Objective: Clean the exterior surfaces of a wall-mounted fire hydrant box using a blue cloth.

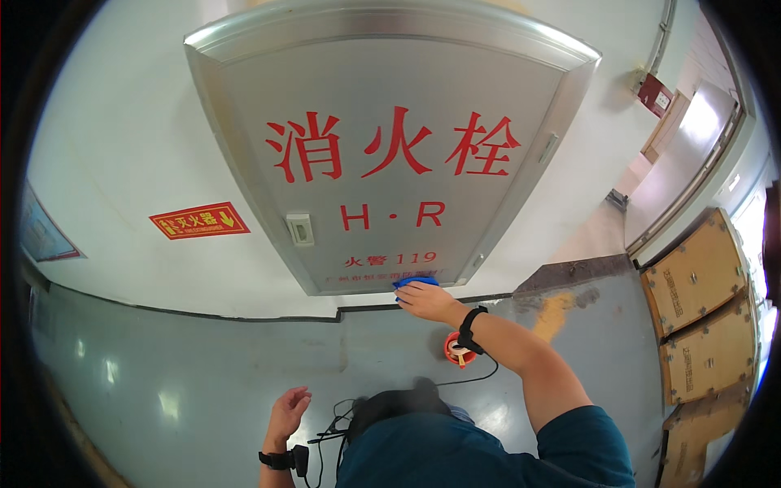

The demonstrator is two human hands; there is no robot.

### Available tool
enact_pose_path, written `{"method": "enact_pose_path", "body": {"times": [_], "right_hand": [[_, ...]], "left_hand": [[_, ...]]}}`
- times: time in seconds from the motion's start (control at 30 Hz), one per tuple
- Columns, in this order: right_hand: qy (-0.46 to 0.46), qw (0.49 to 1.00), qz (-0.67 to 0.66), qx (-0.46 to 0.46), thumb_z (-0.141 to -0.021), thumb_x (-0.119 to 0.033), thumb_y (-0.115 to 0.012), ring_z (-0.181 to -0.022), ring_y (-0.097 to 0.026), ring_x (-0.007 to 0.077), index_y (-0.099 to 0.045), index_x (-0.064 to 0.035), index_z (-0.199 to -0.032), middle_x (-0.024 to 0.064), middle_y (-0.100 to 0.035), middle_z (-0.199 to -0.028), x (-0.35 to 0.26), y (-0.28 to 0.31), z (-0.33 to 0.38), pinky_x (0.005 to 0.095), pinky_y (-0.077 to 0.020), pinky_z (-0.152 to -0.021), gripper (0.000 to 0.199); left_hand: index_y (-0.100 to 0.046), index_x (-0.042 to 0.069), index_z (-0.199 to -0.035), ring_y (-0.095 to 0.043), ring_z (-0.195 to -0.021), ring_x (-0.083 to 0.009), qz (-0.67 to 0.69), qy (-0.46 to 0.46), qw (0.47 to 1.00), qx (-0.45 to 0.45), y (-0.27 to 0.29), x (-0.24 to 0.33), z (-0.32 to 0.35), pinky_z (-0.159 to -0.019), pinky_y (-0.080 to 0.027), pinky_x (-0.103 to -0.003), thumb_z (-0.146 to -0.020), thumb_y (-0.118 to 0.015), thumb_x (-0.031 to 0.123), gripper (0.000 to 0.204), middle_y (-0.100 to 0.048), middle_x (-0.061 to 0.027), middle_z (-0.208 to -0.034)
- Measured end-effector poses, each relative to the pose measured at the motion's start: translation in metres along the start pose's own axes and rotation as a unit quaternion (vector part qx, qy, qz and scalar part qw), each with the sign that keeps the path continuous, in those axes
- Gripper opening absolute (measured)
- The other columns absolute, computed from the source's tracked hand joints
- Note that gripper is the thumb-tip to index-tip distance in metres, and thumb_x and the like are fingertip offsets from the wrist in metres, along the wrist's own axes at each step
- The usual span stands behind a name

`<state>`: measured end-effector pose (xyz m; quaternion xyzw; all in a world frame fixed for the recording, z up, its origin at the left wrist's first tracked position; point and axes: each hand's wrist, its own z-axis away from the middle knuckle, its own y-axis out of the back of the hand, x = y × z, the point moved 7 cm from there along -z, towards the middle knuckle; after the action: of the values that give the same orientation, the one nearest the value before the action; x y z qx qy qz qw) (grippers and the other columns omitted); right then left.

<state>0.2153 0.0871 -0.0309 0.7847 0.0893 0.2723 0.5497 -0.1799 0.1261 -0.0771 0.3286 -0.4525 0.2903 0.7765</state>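
Cabinet door (382, 89), upper centre: brushed metal, satin sheen. Cloth (415, 282) at its lower edge: soft blue fabric. Floor (163, 366): smooth, glossy grey. Boards (695, 272), right: matt brown wood.

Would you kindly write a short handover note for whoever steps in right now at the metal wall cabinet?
Right hand: pressing a blue cloth against the bottom edge of the grey metal cabinet door, which is shut.
Left hand: empty, fingers loosely curled, hanging low near the body, apart from the cabinet.
On the grey floor below the right wrist stands a small orange-red object; what it is cannot be made out.
Done: cannot be judged; no wiped area shows.
Left: the door above the cloth may still need wiping.
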Motion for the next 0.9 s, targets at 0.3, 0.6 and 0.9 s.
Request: {"method": "enact_pose_path", "body": {"times": [0.3,0.6,0.9], "right_hand": [[-0.079,0.995,-0.058,-0.021,-0.081,-0.014,-0.060,-0.120,-0.051,0.0226,-0.064,-0.0109,-0.113,0.0062,-0.058,-0.127,0.006,0.002,0.025,0.0383,-0.0384,-0.105,0.032],[-0.288,0.935,-0.171,0.119,-0.074,0.000,-0.063,-0.116,-0.053,0.0254,-0.064,-0.0177,-0.118,0.0033,-0.057,-0.129,0.020,0.068,0.053,0.0416,-0.0436,-0.099,0.048],[-0.355,0.807,-0.046,0.470,-0.069,0.005,-0.069,-0.108,-0.059,0.0340,-0.066,-0.0044,-0.114,0.0165,-0.060,-0.124,0.097,0.252,0.101,0.0410,-0.0487,-0.092,0.046]], "left_hand": [[-0.060,-0.002,-0.120,-0.065,-0.099,-0.0170,-0.008,0.007,1.000,0.002,0.001,0.001,0.001,-0.088,-0.050,-0.029,-0.092,-0.062,0.012,0.031,-0.070,-0.0114,-0.106],[-0.060,-0.003,-0.120,-0.066,-0.094,-0.0165,-0.042,-0.003,0.999,-0.017,-0.010,0.008,-0.017,-0.086,-0.051,-0.029,-0.091,-0.062,0.011,0.032,-0.070,-0.0114,-0.103],[-0.059,-0.002,-0.120,-0.065,-0.094,-0.0150,-0.021,-0.028,0.998,-0.057,-0.025,0.016,-0.035,-0.085,-0.051,-0.028,-0.092,-0.062,0.011,0.031,-0.070,-0.0098,-0.103]]}}
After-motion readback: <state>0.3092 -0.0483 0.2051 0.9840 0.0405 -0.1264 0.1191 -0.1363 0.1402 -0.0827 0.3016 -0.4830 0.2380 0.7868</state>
